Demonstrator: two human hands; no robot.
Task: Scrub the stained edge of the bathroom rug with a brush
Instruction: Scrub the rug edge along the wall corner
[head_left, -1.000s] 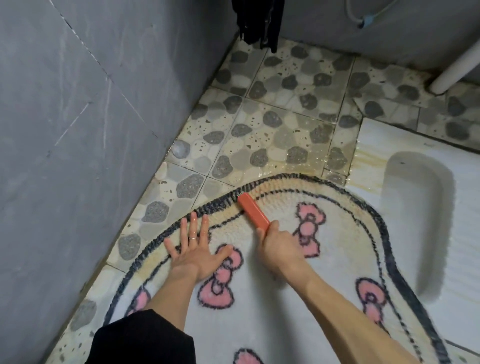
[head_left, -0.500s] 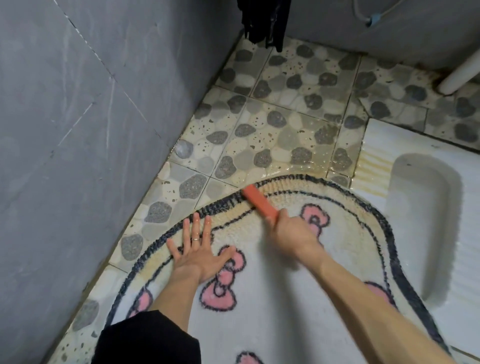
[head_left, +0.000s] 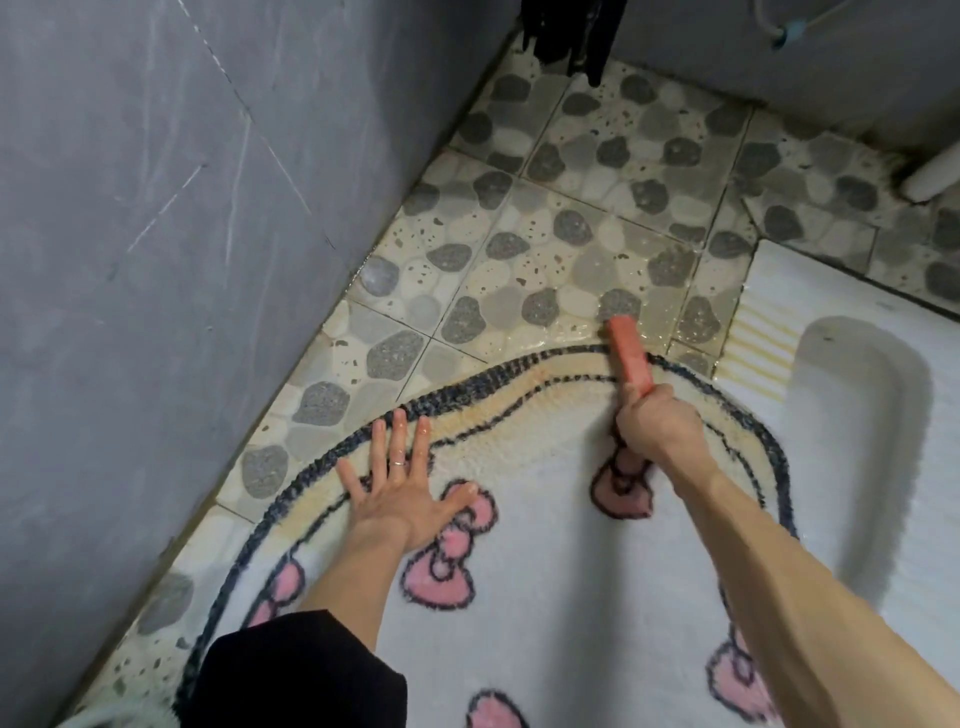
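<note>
**While the left hand (head_left: 400, 493) pins the rug (head_left: 545, 561), the right hand (head_left: 657, 426) holds the brush (head_left: 628, 356) at the far rim**

Where the rug's dark braided border curves through the upper middle of the frame, the orange brush lies across it. Its far end pokes past the border onto the wet pebble-pattern floor (head_left: 571, 208). The right hand's grip is closed round the near end of the brush, knuckles up and fingers curled under. The bare right forearm runs to it on a diagonal from the lower right corner. The bristles are hidden beneath the brush body.

At centre left the left hand lies flat, palm down, its grip wide and holding nothing. Its straight, spread fingers reach the yellowish stained band (head_left: 332, 512) just inside the border, and the thumb rests on the top of a pink bow (head_left: 441, 566). A ring (head_left: 397, 462) sits on one finger. The left forearm rises from the bottom of the frame out of a black sleeve (head_left: 296, 670).

White with pink bows, the rug covers the centre and lower frame. Its right edge lies beside a white squat toilet pan (head_left: 857, 441), and a grey wall (head_left: 156, 260) fills the left side
</note>
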